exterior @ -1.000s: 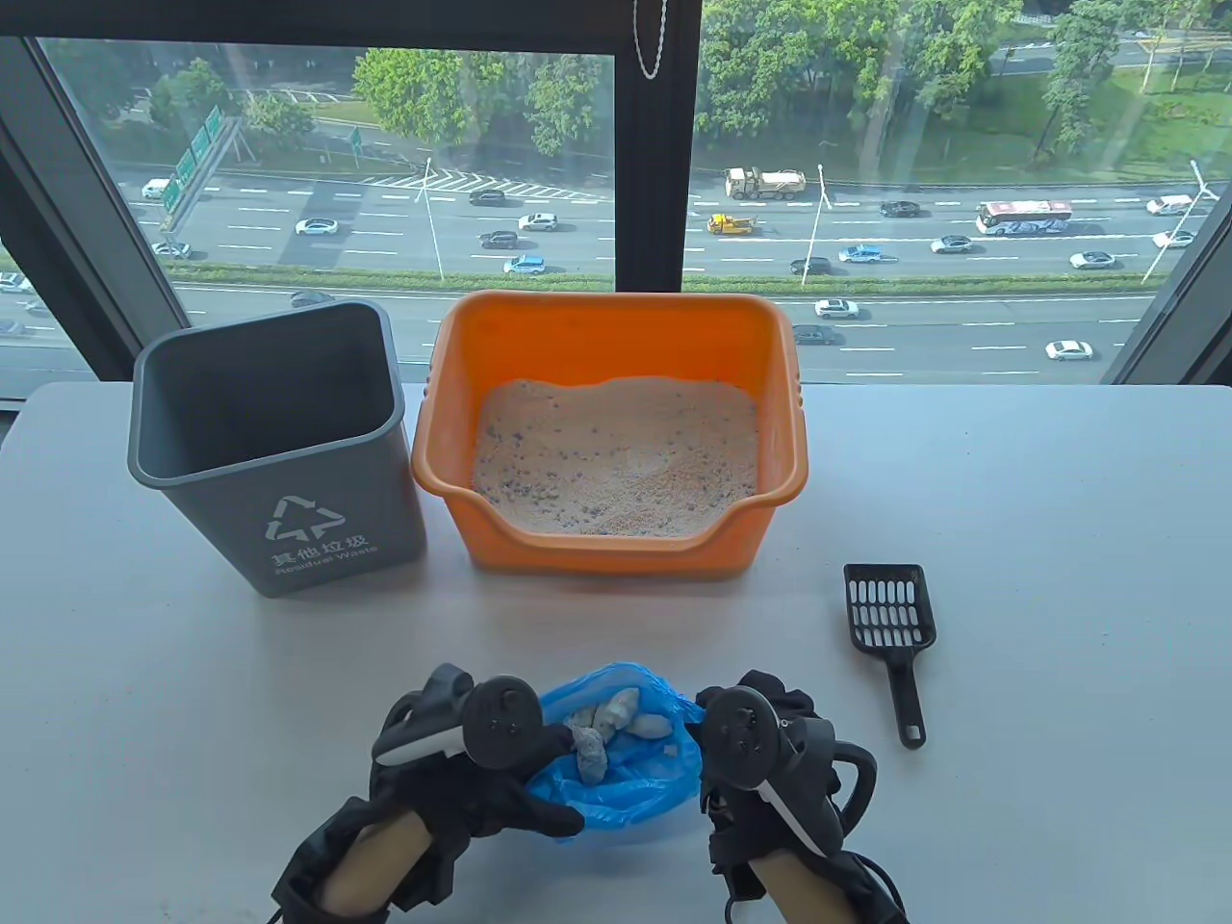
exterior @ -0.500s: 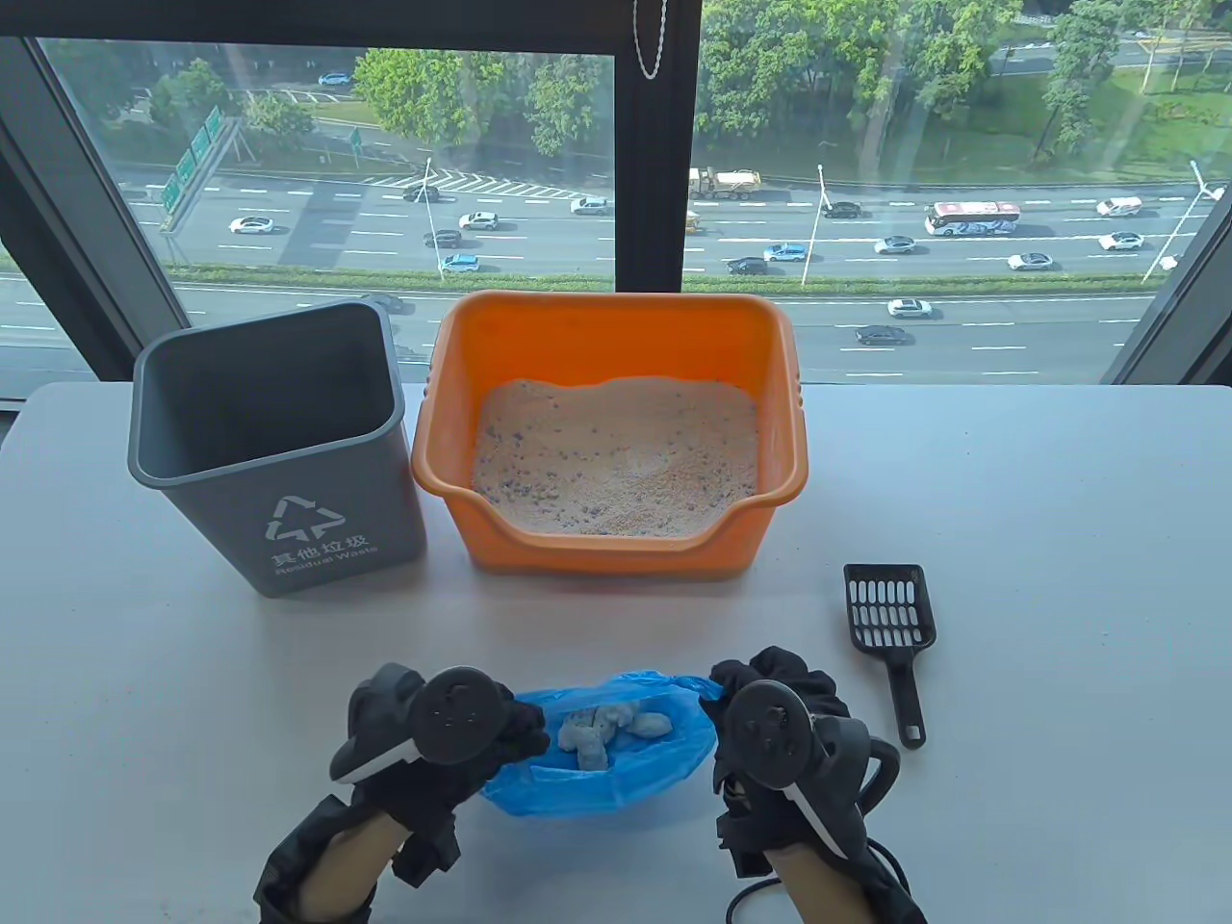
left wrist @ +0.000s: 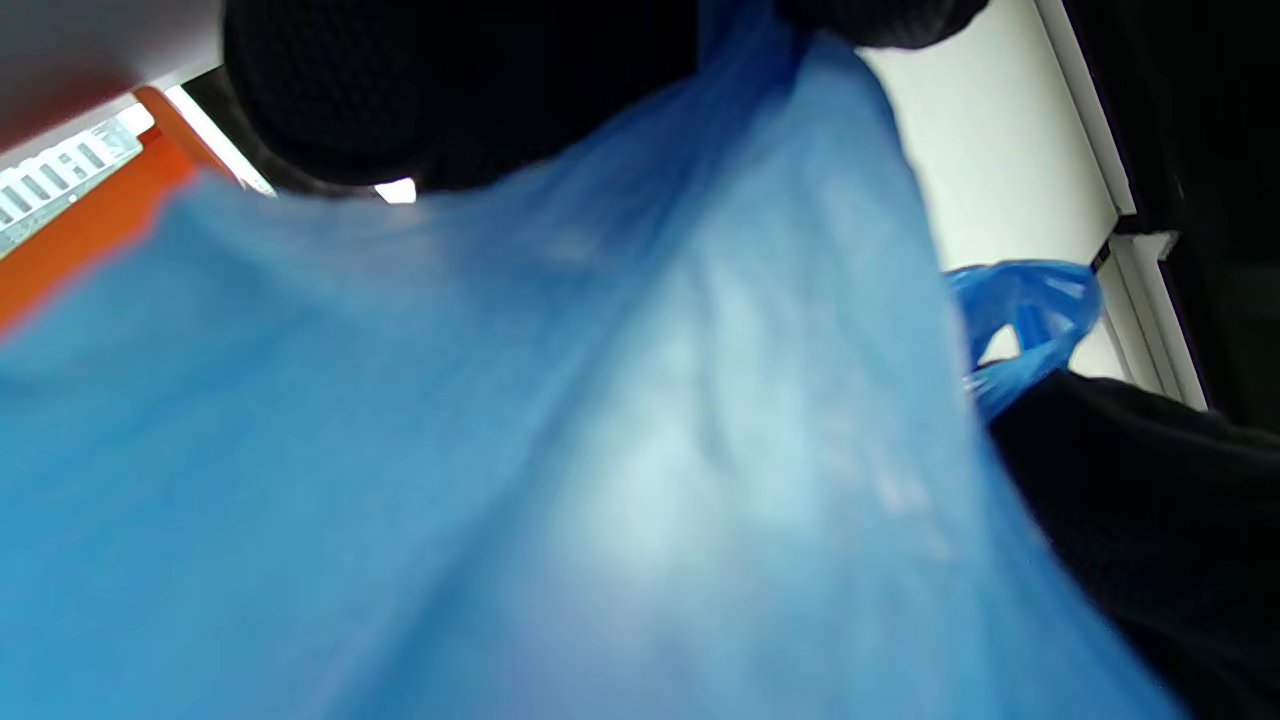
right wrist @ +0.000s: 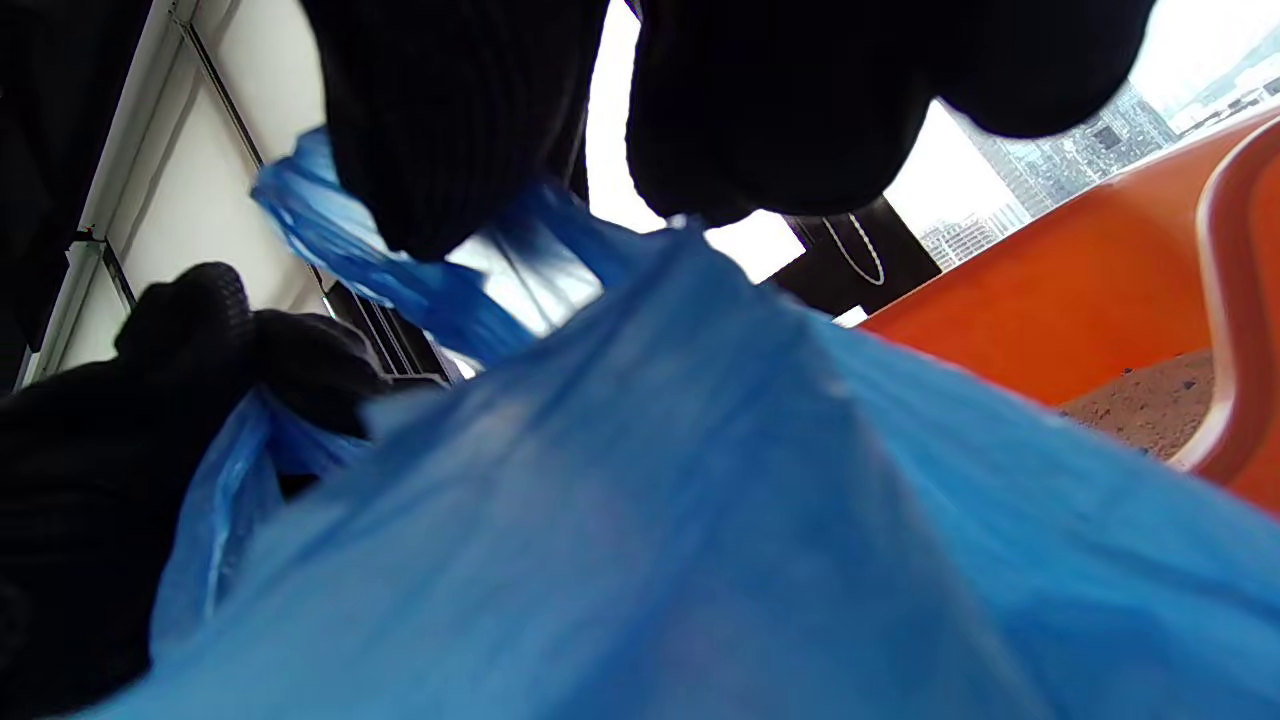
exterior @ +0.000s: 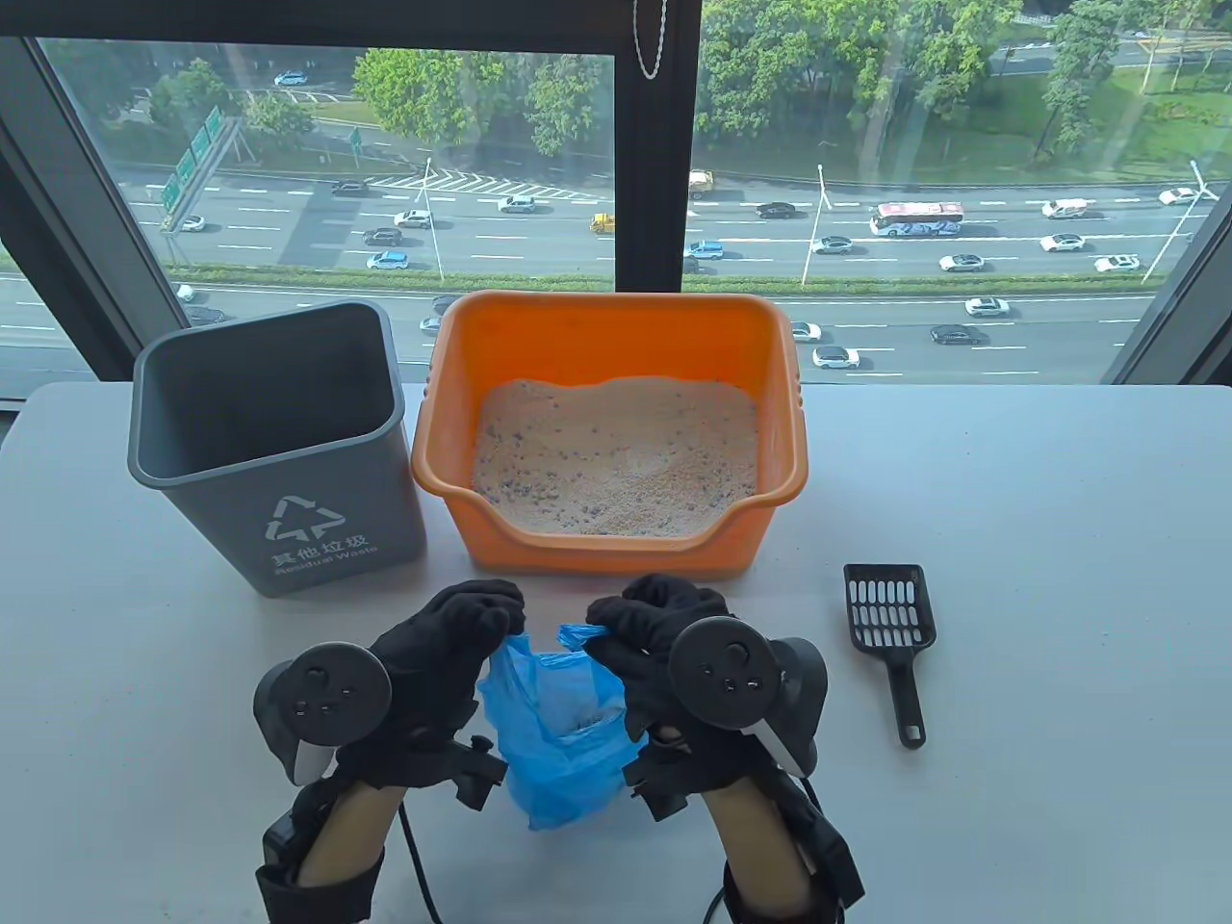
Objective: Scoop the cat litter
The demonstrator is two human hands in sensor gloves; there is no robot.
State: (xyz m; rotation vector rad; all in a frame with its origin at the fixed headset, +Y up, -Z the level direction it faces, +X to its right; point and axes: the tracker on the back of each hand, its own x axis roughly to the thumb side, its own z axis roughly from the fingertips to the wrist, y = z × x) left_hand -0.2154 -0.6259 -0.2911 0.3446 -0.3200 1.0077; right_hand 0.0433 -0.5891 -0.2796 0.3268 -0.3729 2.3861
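Note:
A blue plastic bag (exterior: 553,731) hangs between my two hands above the table's front. My left hand (exterior: 472,611) grips its left top edge and my right hand (exterior: 640,616) grips its right top edge. The bag fills the left wrist view (left wrist: 560,480) and the right wrist view (right wrist: 650,520). Its contents are hidden inside. The orange litter box (exterior: 616,327) with sandy litter (exterior: 616,457) stands just behind the hands. The black slotted scoop (exterior: 890,630) lies on the table to the right of my right hand, untouched.
A grey waste bin (exterior: 279,452) stands open to the left of the litter box. The white table (exterior: 1039,500) runs to a window at the back.
Both hands have lifted the bag off the table and moved forward toward the litter box, drawing its top edges together. The clumps seen inside before are now hidden.

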